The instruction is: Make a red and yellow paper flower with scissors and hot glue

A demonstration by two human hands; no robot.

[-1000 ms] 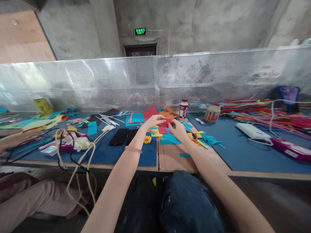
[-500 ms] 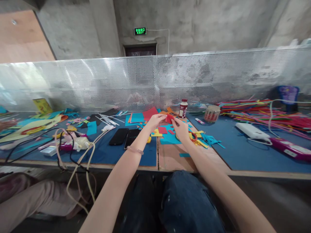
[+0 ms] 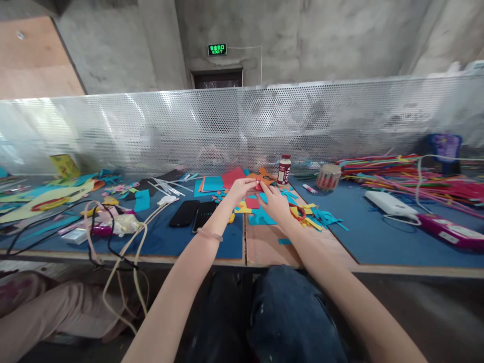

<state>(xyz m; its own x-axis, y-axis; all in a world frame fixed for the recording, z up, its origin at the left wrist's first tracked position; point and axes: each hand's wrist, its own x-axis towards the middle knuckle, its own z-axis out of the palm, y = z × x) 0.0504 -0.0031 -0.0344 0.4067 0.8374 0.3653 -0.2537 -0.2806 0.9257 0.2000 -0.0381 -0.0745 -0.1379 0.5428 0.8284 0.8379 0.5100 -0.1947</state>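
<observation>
A small piece of red paper (image 3: 258,185) is at the fingertips of both my hands, above the scraps in the middle of the table. My left hand (image 3: 242,189) is closed in a pinch on its left side. With its fingers stretched forward and its thumb apart, my right hand (image 3: 276,202) touches the paper's right side. Below them lies a flat red paper square (image 3: 252,203) among yellow and blue pieces. An orange-red ring (image 3: 301,214), perhaps a scissors handle, shows right of my right hand.
Behind my hands stands a brown-and-white bottle (image 3: 284,170). Two phones (image 3: 184,214) lie left of my left forearm, near cables (image 3: 140,237). To the right are a jar (image 3: 328,177), a white power strip (image 3: 391,207) and a heap of coloured pipe cleaners (image 3: 412,176). A perforated metal screen (image 3: 302,126) closes the back.
My right hand's fingers have straightened and moved leftward over the red paper, and its thumb has come apart from it. Less of the paper shows. My left hand stays nearly in place.
</observation>
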